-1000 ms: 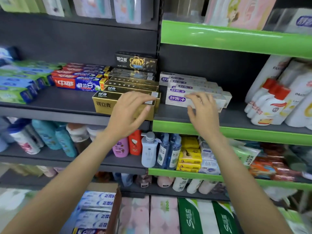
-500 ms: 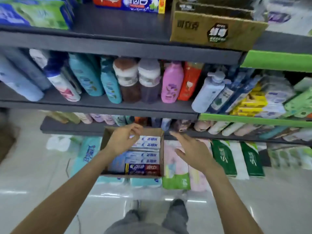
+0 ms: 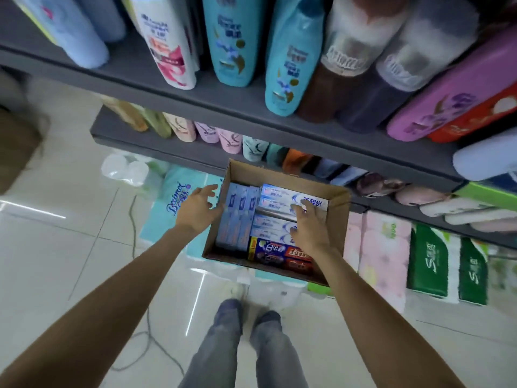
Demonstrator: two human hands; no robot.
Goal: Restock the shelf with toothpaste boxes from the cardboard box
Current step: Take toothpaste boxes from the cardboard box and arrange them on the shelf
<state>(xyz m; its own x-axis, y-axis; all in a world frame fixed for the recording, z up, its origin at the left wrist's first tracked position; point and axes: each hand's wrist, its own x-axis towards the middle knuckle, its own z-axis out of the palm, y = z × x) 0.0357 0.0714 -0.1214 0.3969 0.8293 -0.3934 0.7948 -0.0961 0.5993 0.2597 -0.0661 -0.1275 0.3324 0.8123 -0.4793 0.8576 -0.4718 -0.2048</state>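
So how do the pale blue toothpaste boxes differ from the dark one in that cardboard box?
The pale blue toothpaste boxes are light with white and blue print; the dark toothpaste box is navy and red. The pale ones are many and fill most of the cardboard box; the dark one lies at the near edge. The right hand reaches over the pale ones. Both kinds are long cartons.

Cardboard box (image 3: 340, 217) on the floor (image 3: 56, 247), in front of the bottom shelf (image 3: 156, 145). Inside, toothpaste boxes (image 3: 277, 228) packed flat: one row at the left running front to back, stacked rows crosswise at the right. Left hand (image 3: 197, 210) at the box's left wall, right hand (image 3: 309, 229) inside, on the crosswise rows. Tissue packs (image 3: 383, 253) right of the box. Bottles (image 3: 229, 40) on the shelf above. Legs (image 3: 232, 345) nearest the camera, below the box.
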